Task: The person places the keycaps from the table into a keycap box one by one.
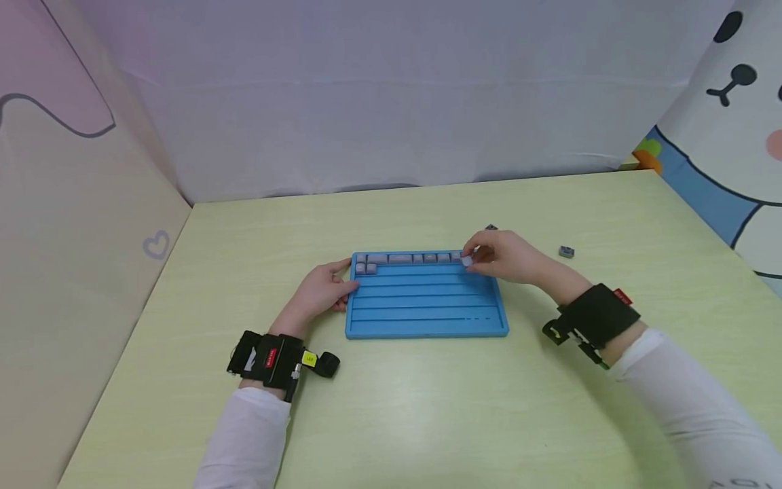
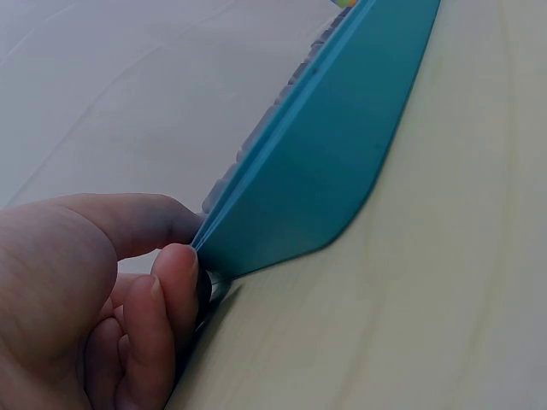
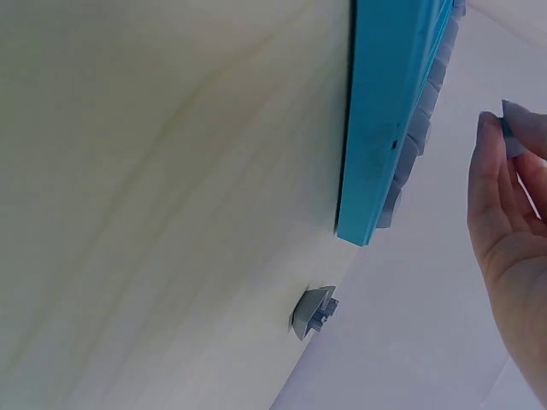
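Observation:
A blue ridged keycap tray [image 1: 421, 312] lies on the table. Grey keycaps [image 1: 400, 259] fill most of its top row, and two more keycaps [image 1: 366, 269] sit at the left of the row below. My left hand [image 1: 318, 292] grips the tray's left edge, thumb at the rim and lower fingers curled, as the left wrist view also shows. Over the top right corner, my right hand [image 1: 504, 257] pinches a single pale keycap [image 3: 513, 141] between thumb and fingertips. That hand covers the right end of the top row in the head view.
One loose keycap [image 1: 566, 252] lies upside down on the table to the right of the tray. Another keycap [image 1: 491, 227] shows partly behind my right hand. A pale cloth wall [image 1: 391, 136] stands along the table's back edge.

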Action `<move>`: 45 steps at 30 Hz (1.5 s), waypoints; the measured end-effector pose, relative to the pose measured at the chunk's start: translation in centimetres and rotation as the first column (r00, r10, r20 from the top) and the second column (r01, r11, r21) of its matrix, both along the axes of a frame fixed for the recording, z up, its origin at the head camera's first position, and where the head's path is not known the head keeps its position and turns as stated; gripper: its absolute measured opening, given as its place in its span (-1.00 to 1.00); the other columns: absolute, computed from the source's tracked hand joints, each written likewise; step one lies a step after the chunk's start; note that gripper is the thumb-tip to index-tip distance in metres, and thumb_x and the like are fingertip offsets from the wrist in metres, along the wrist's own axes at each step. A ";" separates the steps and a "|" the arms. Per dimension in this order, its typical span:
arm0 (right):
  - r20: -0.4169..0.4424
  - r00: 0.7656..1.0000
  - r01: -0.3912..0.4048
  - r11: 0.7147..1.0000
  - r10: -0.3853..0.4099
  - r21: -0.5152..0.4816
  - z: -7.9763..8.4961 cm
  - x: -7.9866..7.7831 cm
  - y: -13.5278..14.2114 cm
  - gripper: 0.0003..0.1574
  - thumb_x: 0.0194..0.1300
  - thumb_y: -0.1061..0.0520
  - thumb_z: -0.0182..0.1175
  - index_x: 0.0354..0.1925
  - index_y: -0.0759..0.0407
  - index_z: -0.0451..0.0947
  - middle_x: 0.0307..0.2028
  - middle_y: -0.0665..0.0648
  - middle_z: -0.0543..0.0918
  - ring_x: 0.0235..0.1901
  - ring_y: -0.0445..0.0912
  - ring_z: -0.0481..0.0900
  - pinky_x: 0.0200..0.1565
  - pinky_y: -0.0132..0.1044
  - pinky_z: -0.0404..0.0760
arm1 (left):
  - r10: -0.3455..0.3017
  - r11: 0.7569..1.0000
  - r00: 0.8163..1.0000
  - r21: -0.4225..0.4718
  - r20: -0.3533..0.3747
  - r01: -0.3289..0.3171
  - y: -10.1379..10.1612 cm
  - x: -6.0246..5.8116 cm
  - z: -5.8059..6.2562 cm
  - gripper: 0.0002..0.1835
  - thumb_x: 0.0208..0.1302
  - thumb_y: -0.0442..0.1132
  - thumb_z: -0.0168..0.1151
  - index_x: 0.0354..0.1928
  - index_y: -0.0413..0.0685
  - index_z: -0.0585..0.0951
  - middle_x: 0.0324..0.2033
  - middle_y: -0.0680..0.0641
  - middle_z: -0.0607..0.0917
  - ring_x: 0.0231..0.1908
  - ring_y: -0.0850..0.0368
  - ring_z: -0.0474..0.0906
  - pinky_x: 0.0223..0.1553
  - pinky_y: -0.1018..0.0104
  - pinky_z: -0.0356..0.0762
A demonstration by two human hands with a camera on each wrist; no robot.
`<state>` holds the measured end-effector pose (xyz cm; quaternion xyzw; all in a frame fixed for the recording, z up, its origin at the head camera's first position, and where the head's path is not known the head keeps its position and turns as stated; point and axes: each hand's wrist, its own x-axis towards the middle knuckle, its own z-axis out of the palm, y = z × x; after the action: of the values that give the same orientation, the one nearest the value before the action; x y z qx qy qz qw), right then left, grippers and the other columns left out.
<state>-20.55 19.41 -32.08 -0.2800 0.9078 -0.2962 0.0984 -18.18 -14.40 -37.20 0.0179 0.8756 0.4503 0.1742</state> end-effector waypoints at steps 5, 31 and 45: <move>0.016 1.000 0.007 1.000 -0.007 -0.005 0.1 0.0 -0.3 -0.73 0.20 0.32 0.24 -0.08 0.32 0.56 -0.13 0.25 0.62 -0.17 0.06 0.63 -0.06 -0.07 0.63 | 0.006 1.000 1.000 -0.003 0.001 -0.006 0.1 0.1 0.1 -0.31 0.31 -0.19 0.16 0.43 -0.09 0.17 -0.75 0.07 0.46 -0.74 0.26 0.45 -0.57 0.42 0.48; -0.095 0.988 -0.118 0.993 0.118 0.009 1.1 0.2 -2.1 -0.71 0.23 0.34 0.20 -0.05 0.32 0.62 -0.19 0.20 0.57 -0.26 -0.02 0.55 -0.14 -0.15 0.62 | -0.002 1.000 1.000 -0.006 0.002 0.002 0.7 -0.3 0.2 -0.30 0.31 -0.16 0.17 0.44 -0.06 0.17 -0.74 0.07 0.47 -0.73 0.25 0.45 -0.54 0.40 0.50; -0.067 0.990 -0.127 0.992 0.127 0.005 0.7 0.3 -2.5 -0.65 0.13 0.22 0.34 -0.08 0.28 0.60 -0.27 0.12 0.59 -0.33 -0.07 0.50 -0.21 -0.20 0.57 | -0.003 1.000 1.000 -0.009 0.008 0.003 0.8 -0.4 0.1 -0.31 0.31 -0.15 0.17 0.43 -0.06 0.18 -0.74 0.07 0.48 -0.73 0.25 0.46 -0.53 0.40 0.51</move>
<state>-20.23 16.92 -31.38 -0.3472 0.8910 -0.2795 0.0868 -18.58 -13.60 -37.14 0.0168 0.8769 0.4461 0.1783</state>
